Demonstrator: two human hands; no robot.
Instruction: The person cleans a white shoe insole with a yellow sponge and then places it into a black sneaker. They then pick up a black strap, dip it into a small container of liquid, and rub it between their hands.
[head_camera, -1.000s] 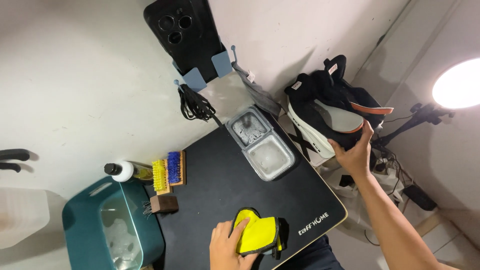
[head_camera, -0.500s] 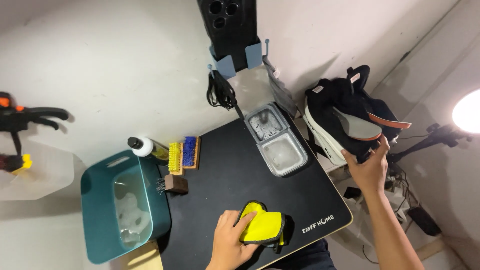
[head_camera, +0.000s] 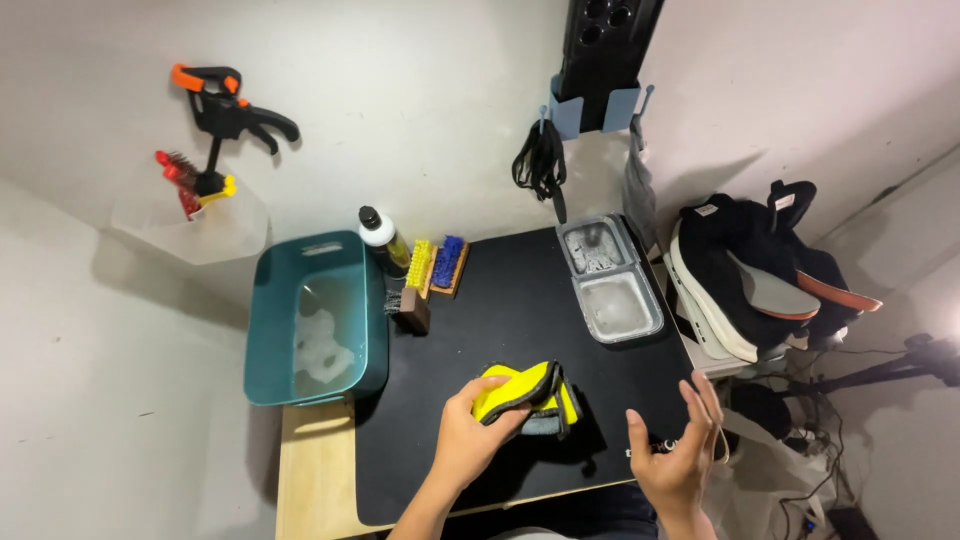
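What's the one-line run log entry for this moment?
left hand: grips folded yellow cloth | right hand: open, empty, beside it | surface: black mat | nearby: teal tub

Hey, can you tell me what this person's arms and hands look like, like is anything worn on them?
Both forearms are bare as far as the bottom edge of the picture: no sleeves show. The left hand and the right hand have no gloves, and no watch, ring or wristband can be made out. Nothing is marked or taped on either one.
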